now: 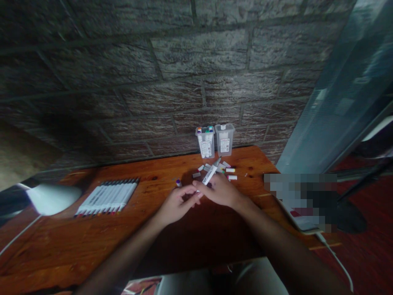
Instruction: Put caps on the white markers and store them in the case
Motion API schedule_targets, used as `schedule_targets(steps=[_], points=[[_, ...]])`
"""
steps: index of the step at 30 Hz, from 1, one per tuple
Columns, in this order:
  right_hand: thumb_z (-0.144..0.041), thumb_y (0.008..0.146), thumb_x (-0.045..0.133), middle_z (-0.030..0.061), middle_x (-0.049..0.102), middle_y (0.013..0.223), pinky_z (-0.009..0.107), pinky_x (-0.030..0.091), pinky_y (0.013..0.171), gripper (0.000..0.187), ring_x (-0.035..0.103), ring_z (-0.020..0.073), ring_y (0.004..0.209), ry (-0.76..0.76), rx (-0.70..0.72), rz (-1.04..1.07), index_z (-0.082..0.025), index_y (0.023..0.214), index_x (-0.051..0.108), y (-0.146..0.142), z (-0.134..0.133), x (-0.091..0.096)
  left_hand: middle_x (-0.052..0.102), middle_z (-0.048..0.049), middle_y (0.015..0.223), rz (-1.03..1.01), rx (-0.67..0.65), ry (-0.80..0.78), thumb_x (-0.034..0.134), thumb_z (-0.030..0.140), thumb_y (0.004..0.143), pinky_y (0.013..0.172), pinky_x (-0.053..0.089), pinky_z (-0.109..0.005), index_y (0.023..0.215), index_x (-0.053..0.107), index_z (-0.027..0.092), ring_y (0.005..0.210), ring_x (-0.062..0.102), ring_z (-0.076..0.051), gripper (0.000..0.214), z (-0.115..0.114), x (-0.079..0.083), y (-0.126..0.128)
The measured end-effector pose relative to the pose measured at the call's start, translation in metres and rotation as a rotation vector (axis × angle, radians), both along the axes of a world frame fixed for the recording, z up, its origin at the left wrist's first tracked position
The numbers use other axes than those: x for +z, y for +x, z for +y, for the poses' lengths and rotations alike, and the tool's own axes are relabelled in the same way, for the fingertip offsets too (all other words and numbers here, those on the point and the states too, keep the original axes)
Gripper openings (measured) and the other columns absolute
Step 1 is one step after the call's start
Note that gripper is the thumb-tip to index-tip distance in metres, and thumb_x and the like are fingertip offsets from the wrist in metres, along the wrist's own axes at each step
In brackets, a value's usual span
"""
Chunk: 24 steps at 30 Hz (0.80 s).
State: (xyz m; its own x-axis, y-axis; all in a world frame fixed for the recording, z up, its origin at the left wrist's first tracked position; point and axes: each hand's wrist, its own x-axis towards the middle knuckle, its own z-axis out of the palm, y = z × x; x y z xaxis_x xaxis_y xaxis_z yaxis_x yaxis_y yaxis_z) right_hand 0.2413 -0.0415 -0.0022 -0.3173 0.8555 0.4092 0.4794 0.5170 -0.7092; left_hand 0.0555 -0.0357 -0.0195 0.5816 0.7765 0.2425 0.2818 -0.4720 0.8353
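the wooden tabletop (92, 241) carries a row of markers (107, 197) at the left and two clear tubs (215, 140) by the wall. mid-table the right hand (222, 190) and left hand (175, 203) meet, fingers pinching a white marker (210, 175) tilted above loose caps (231, 173).

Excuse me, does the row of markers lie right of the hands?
No, the row of markers lies to the left of the left hand.
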Motion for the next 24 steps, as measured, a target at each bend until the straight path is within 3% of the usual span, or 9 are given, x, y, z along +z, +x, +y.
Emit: schedule_targets(steps=[7, 24], points=[[-0.035, 0.092, 0.052, -0.0003, 0.062, 0.064, 0.025, 0.039, 0.063, 0.033, 0.058, 0.0137, 0.065, 0.006, -0.007, -0.027, -0.019, 0.064, 0.059, 0.0007, 0.0003, -0.0007, 0.068, -0.0031, 0.068, 0.005, 0.001, 0.007, 0.058, 0.033, 0.09, 0.055, 0.049, -0.021, 0.085, 0.067, 0.014, 0.055, 0.06, -0.011, 0.021, -0.0006, 0.0008, 0.0001], [-0.032, 0.091, 0.054, 0.0034, 0.069, 0.079, 0.026, 0.042, 0.072, 0.025, 0.063, 0.0161, 0.079, -0.021, -0.014, -0.133, -0.018, 0.072, 0.065, 0.0007, -0.004, 0.0038, 0.069, -0.0042, 0.073, 0.128, -0.015, 0.068, 0.056, 0.03, 0.091, 0.056, 0.047, -0.021, 0.084, 0.067, 0.013, 0.063, 0.063, -0.012, 0.022, 0.004, -0.0052, -0.0044]])
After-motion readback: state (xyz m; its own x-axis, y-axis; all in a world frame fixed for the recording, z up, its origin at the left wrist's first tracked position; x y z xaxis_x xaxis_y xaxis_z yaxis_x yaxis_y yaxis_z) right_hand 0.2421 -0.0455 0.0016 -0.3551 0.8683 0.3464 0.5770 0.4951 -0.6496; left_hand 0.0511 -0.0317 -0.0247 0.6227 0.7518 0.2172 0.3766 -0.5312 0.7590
